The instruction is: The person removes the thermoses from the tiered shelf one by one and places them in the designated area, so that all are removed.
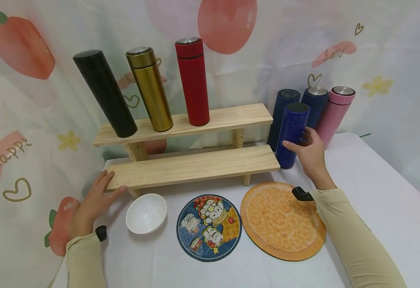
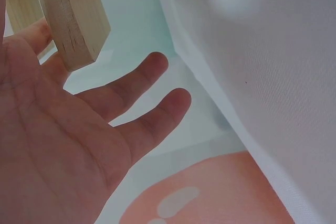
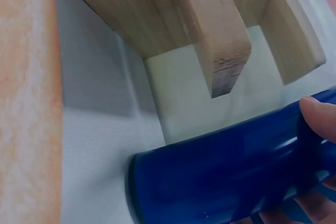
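My right hand grips a shiny blue vacuum flask with a dark lid, upright beside the right end of the two-tier wooden shelf. In the right wrist view the flask has its base close to the white cloth; I cannot tell whether they touch. At the shelf's left end, my left hand holds the lower board between thumb and fingers. The left wrist view shows two fingers of it stretched out past the board end. Black, gold and red flasks stand on the upper board.
Two dark blue flasks and a pink flask stand behind my right hand. A white bowl, a round cartoon mat and an orange round mat lie in front of the shelf. A printed curtain hangs behind.
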The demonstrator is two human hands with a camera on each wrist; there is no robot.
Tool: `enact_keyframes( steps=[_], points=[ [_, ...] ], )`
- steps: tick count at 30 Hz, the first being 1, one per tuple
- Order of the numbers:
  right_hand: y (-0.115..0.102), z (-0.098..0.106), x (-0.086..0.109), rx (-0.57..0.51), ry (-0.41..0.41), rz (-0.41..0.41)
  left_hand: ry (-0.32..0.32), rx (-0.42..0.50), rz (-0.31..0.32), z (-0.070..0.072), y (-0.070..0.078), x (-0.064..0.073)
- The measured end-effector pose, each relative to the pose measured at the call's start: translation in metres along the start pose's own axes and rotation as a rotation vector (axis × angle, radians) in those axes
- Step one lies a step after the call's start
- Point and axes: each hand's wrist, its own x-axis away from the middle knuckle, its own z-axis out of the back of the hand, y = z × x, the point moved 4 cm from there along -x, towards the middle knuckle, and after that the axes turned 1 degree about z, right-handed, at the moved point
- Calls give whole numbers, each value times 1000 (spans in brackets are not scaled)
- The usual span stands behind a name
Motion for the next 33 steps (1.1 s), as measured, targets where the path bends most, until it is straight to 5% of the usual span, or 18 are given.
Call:
enact_keyframes(
  steps=[23,33],
  points=[
    [6,-4,3,-7,-72,61,-10,4,6,3,0,3],
    [10,-1,6,-24,-80,25,1,-3,-7,0,-2,-2]
  ],
)
